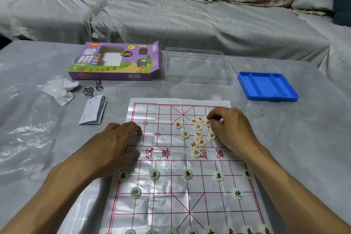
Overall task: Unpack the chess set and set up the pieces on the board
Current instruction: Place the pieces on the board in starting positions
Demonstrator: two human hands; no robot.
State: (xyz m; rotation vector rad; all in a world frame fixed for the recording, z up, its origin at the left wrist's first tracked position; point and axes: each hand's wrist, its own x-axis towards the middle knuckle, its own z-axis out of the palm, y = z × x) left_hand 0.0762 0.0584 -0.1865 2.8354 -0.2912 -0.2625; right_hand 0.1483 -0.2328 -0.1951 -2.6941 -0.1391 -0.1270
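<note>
The thin, creased board sheet (171,157) is the landmark here, lying glossy on the covered table (38,119). On its near half the black-lettered pieces (188,174) already stand in rows; on its far half, right of centre, the red-lettered pieces (197,135) lie in a loose heap. The right hand (229,129) curls over the far edge of that heap, its fingertips pinching one red piece (208,123). The left hand (115,144) rests with relaxed, mostly straight fingers on the sheet's left margin, holding nothing, seemingly pinning it flat. The main risk is the sheet itself: it looks light and slippery, so if the left hand lifts or the right forearm drags, the sheet could slide and scatter the ordered black rows. Lifting one piece from so tight a heap could also knock neighbours off toward the blue tray (267,85) beyond the sheet's far right corner. The purple box (115,61) sits beyond its far left corner.
</note>
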